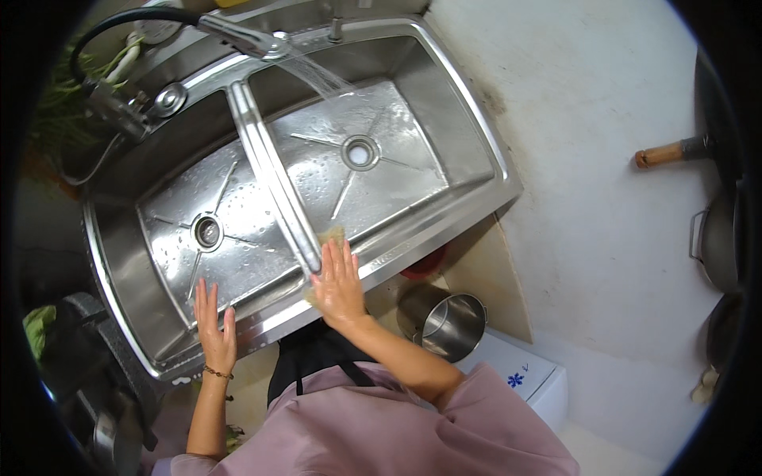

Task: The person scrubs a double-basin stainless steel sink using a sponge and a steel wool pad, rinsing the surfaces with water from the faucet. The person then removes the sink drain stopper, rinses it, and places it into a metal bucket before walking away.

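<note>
A double-bowl stainless steel sink (381, 262) lies before me, wet, with drops across both bowls. My right hand (340, 291) lies flat with fingers extended on a yellowish scrubbing pad (332, 234), pressing it to the front rim where the divider (271, 172) ends. The pad's middle is hidden under the hand. At the front of the left bowl, my left hand (214, 333) is raised with its fingers apart, holding nothing. Water (315, 74) sprays from the metal faucet head (253, 41) into the right bowl.
Below the sink's front edge stand a steel pot (455, 324) and a white box-shaped appliance (547, 381). Pans (720, 241) and a wooden handle (661, 156) are along the right wall. Leafy greens (53, 119) lie at the far left, beyond the faucet base (116, 110).
</note>
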Motion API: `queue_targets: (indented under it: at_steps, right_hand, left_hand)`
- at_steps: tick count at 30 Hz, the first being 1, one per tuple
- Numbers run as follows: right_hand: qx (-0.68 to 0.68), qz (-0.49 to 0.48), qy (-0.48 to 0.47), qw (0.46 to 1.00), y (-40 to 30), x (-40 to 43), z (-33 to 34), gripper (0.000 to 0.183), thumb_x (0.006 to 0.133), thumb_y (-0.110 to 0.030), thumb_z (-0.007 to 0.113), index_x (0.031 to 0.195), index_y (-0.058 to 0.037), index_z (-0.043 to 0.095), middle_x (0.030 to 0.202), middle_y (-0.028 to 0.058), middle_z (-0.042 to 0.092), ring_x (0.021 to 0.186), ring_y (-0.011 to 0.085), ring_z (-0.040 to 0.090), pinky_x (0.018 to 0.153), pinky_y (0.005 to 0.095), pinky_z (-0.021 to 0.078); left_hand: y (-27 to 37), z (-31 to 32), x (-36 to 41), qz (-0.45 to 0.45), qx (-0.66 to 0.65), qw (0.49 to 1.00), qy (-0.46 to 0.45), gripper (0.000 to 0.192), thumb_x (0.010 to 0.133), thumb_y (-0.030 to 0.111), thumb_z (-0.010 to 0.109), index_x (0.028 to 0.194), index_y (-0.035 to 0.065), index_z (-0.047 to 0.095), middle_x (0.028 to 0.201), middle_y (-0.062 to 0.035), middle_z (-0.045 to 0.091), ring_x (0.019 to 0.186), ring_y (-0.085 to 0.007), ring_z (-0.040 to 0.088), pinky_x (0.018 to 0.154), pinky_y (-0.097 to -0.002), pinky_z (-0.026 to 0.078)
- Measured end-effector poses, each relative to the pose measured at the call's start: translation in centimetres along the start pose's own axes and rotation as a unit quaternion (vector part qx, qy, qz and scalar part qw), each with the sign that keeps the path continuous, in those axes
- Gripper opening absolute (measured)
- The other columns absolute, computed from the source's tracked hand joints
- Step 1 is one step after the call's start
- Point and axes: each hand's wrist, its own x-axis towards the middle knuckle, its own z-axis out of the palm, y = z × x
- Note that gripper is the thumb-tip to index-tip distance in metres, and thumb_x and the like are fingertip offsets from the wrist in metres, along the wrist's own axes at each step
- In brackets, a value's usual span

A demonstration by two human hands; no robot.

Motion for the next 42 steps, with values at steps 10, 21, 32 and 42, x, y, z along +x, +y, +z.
queue_targets:
  at_steps: [10, 21, 32, 42]
  right_hand:
    - [0.085, -0.242, -0.058, 0.965, -2.0, 1.2, 1.0, 0.05, 0.078, 0.001, 0.055, 0.128, -0.0016, 0.05, 0.142, 0.0168, 0.039, 0.135, 0.0421, 0.029, 0.107, 0.0524, 0.0303]
    - [0.429, -0.049, 0.107, 0.896, -2.4, 33.7, 9.1, 0.041, 0.084, 0.0, 0.04, 0.124, 0.0017, 0.049, 0.127, 0.0168, 0.051, 0.118, 0.0287, 0.049, 0.105, 0.0363, 0.0348]
    - [0.802, 0.346, -0.125, 0.471, -1.1, 42.4, -2.4, 0.028, 0.096, -0.024, 0.039, 0.111, -0.0095, 0.057, 0.111, 0.0087, 0.061, 0.103, 0.0249, 0.059, 0.091, 0.0415, 0.049]
    - [0.785, 0.345, -0.104, 0.503, 1.5, 43.3, -4.1, 0.025, 0.096, -0.019, 0.042, 0.109, -0.0035, 0.057, 0.11, 0.0105, 0.06, 0.103, 0.025, 0.058, 0.094, 0.0421, 0.0494]
  left_hand:
    - [1.8, 2.0, -2.9, -0.006, 0.006, 0.999, -0.044, 0.063, 0.087, 0.012, 0.057, 0.144, 0.0032, 0.031, 0.151, -0.0204, 0.024, 0.14, -0.0366, 0.022, 0.113, -0.0475, 0.015]
    - [11.1, -1.1, 20.3, -0.008, -0.272, 0.95, 0.154, 0.068, 0.085, 0.015, 0.066, 0.142, 0.0006, 0.032, 0.141, -0.0189, 0.043, 0.131, -0.0299, 0.04, 0.109, -0.0372, 0.029]
    - [17.5, 1.6, 42.9, -0.157, -0.744, 0.633, 0.146, 0.023, 0.086, 0.027, 0.07, 0.099, 0.0126, 0.057, 0.107, -0.0051, 0.063, 0.1, -0.0173, 0.058, 0.089, -0.0317, 0.043]
    - [20.7, -2.2, 47.8, -0.1, -0.666, 0.72, 0.167, 0.039, 0.082, 0.039, 0.073, 0.109, 0.0151, 0.058, 0.096, 0.0006, 0.061, 0.1, -0.013, 0.054, 0.092, -0.0335, 0.037]
